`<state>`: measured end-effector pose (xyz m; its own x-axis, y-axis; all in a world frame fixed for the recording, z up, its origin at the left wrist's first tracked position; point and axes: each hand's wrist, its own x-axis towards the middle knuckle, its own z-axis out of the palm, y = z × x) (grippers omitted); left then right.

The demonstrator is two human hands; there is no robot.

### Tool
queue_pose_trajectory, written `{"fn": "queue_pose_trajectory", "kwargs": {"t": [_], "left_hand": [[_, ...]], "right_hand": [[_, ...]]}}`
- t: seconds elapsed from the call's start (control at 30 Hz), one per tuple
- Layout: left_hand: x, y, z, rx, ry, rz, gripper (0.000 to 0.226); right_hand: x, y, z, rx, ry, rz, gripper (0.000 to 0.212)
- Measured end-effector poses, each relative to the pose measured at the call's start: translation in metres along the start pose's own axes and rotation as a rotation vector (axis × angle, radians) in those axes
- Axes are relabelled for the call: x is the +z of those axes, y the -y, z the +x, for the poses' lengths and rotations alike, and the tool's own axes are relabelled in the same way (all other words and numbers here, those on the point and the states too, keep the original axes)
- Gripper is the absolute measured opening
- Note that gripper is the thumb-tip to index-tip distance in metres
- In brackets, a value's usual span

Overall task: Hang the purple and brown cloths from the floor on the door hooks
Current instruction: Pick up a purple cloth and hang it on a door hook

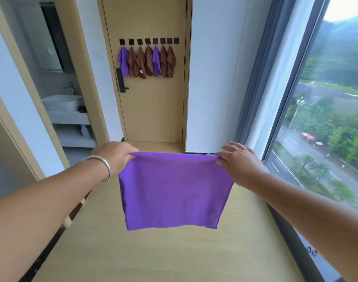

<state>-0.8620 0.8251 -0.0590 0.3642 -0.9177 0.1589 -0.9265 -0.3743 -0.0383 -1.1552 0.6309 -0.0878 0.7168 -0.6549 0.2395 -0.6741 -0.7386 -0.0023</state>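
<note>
At the far left an open doorway shows a white basin (61, 102) on a shelf. The left hand (115, 156), with a silver bangle (101, 165) on its wrist, pinches the upper left corner of a purple cloth (174, 192), fingers curled over the top edge. The cloth hangs flat and spread between the two hands, its top edge stretched taut from one to the other, its lower edge free in the air above the pale wooden floor (163, 257). Beyond it stands the door (153, 110) with a row of dark hooks (149, 41); seven cloths hang from them, two purple and five brown, and the rightmost hook (176, 40) is bare. The right hand (238, 161) pinches the upper right corner of the cloth, its other fingers extended. At the far right is a large window (326, 119) overlooking a road and trees.
</note>
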Motion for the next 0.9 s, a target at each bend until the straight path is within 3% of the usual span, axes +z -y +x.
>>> {"fn": "queue_pose_trajectory", "kwargs": {"t": [0.2, 0.4, 0.57, 0.9], "left_hand": [[-0.098, 0.0, 0.018, 0.012, -0.185, 0.058, 0.033], [-0.15, 0.002, 0.024, -0.075, -0.358, 0.104, 0.032], [-0.168, 0.008, 0.02, -0.144, -0.433, 0.157, 0.027], [-0.183, 0.056, 0.019, -0.099, -0.492, 0.171, 0.029]], "right_hand": [[-0.105, -0.005, 0.019, 0.009, -0.171, -0.021, 0.034], [-0.174, 0.007, 0.025, -0.012, -0.245, -0.041, 0.034], [-0.202, 0.026, 0.031, -0.018, -0.301, -0.076, 0.035], [-0.216, 0.066, 0.05, -0.01, -0.342, -0.109, 0.037]]}}
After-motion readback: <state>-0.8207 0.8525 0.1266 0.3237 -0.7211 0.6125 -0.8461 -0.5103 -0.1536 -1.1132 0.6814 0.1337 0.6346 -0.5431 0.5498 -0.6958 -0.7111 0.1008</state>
